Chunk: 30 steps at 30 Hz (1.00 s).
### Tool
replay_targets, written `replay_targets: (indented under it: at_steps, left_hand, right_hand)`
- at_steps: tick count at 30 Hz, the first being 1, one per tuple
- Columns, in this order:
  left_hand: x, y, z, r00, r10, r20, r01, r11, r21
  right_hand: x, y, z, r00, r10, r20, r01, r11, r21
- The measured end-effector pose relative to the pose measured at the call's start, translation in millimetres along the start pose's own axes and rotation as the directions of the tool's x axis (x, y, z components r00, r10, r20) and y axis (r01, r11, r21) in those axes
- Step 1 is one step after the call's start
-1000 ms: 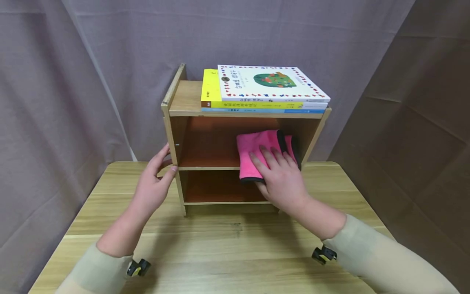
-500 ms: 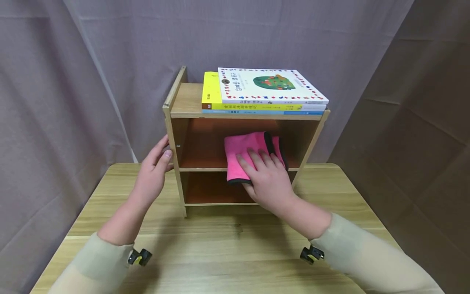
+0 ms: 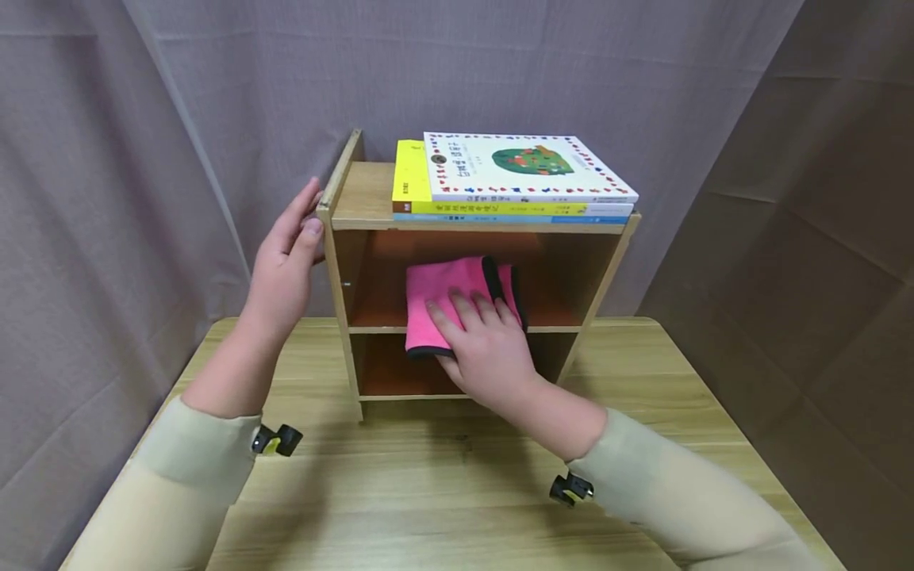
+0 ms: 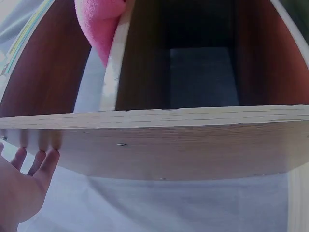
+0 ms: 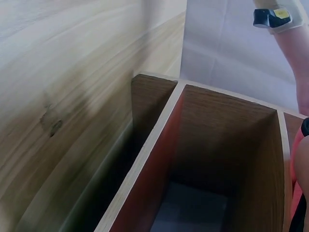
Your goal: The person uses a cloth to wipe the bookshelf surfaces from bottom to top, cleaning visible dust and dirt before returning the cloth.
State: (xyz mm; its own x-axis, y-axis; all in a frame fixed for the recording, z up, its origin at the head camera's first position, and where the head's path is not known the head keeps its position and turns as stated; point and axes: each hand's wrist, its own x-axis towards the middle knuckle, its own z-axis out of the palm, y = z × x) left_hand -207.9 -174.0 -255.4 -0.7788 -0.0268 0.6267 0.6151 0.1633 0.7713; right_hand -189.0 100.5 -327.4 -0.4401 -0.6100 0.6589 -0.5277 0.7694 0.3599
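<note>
At left, the left hand (image 3: 282, 262) rests its extended fingers against the outer side of a wooden shelf unit (image 3: 464, 227). On top, a yellow book (image 3: 408, 174) bears Chinese characters along its spine, too small to read surely. Below, a folded bright pink cloth (image 3: 446, 289), fuzzy and black-edged, sits at the front of the upper compartment, the right hand (image 3: 493, 357) spread flat over it. Above, a white book (image 3: 531, 162) carries a Chinese title beside a green picture.
</note>
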Motion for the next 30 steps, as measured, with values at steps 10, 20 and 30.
replay_targets:
  at_steps: [10,20,30]
  left_hand:
    - [8.2,5.6,1.0,0.996,0.092,-0.003,-0.092,0.995,0.025]
    - [7.5,5.7,1.7,0.995,0.094,-0.022,-0.093,0.994,0.062]
    - [9.0,4.0,4.5,0.996,0.087,-0.026,-0.085,0.995,0.052]
  right_hand:
    - [11,-13,5,0.999,0.011,-0.053,-0.012,1.0,-0.019]
    - [20,-30,10,0.998,0.012,-0.059,-0.014,0.999,-0.044]
    - [31,-49,14,0.998,0.022,-0.065,-0.026,0.998,-0.052]
